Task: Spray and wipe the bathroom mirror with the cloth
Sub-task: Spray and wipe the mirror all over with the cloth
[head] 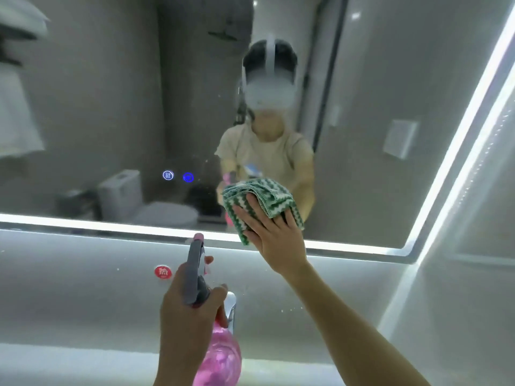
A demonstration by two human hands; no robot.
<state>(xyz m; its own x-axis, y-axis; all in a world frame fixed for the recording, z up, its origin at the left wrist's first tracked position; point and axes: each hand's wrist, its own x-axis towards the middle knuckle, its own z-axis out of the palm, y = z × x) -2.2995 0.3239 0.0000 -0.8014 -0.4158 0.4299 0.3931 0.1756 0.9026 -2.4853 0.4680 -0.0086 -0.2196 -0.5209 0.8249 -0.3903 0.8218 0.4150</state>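
Right hand (pixel 274 240) pressed the green-striped cloth (pixel 260 203) flat-fingered against the mirror (pixel 111 107). Left hand (pixel 186 310) gripped the pink spray bottle (pixel 220 355), fingers curled round its neck.

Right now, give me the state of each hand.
Left hand: grips the pink spray bottle by its trigger head.
Right hand: open, fingers flat, pressing the green cloth against the mirror.
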